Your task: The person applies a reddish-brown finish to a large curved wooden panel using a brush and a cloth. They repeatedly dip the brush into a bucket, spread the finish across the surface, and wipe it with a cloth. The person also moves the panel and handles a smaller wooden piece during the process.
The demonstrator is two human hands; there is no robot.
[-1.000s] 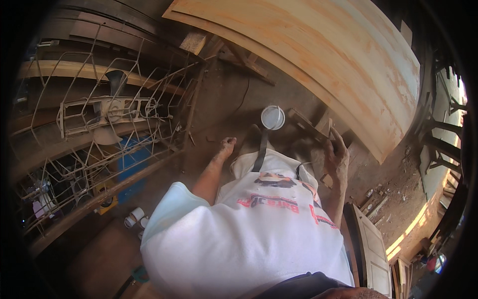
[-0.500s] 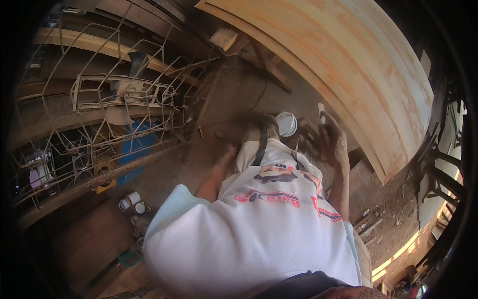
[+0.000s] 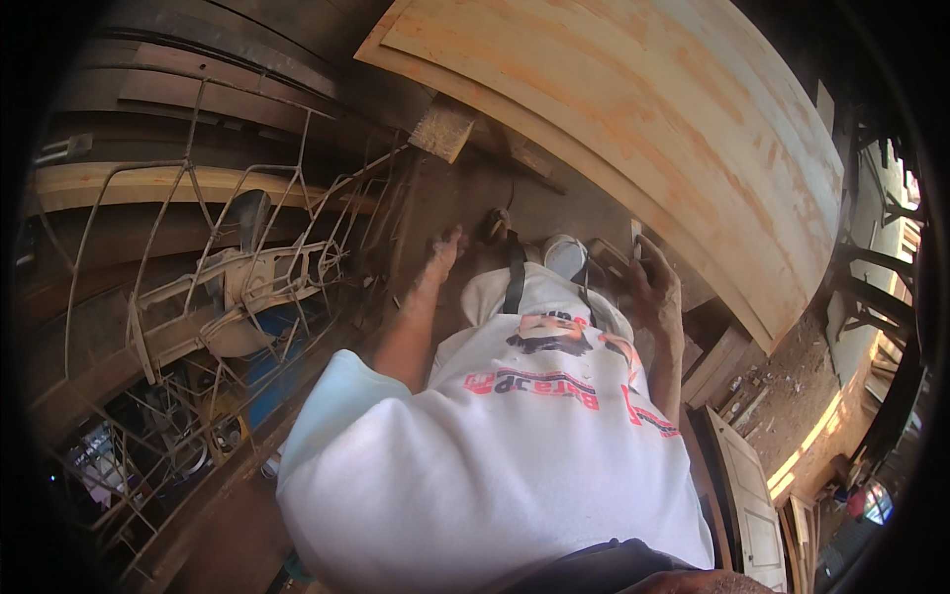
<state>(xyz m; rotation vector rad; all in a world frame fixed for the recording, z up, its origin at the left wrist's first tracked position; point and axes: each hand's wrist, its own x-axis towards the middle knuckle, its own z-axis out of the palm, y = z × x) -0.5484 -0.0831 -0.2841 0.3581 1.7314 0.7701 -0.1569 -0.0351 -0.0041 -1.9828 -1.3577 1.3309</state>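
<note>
In my right hand [image 3: 657, 287] is a small flat pale piece [image 3: 636, 231], gripped near the fingertips; its exact kind I cannot make out. This hand is beside the lower edge of a large wooden panel [image 3: 633, 109], whose pale face carries orange-brown smears. My left hand [image 3: 447, 254] hangs forward on the other side of my body, its fingers loosely apart and holding nothing. Between the two hands, low down by my legs, a white bucket [image 3: 565, 256] shows partly behind my shirt.
To the left stands a bent wire frame [image 3: 188, 163], with a dusty fan-like metal part [image 3: 247, 282] behind its rods. A wood block [image 3: 442, 131] juts out by the panel's far left corner. Wood scraps [image 3: 742, 406] and a panelled door [image 3: 747, 495] lie to the right.
My left hand has come up and forward from beside my leg. The right hand keeps its hold on the pale piece. The view has shifted, bringing the wire frame closer and more of the door into sight.
</note>
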